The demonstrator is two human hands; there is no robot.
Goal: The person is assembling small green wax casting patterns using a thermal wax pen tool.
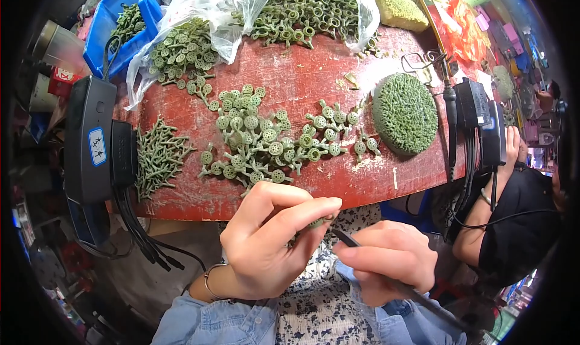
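Left hand (266,242) pinching a small green piece (316,223) by the near edge of the red table (302,73); right hand (393,260) gripping a slim dark tool (346,238), tip pointing at it.

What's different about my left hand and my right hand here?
Your left hand pinches a small green piece; your right hand grips a dark tool. A bracelet shows at your left hand's wrist; none shows by your right hand. Both are bare, with blue sleeves behind them.
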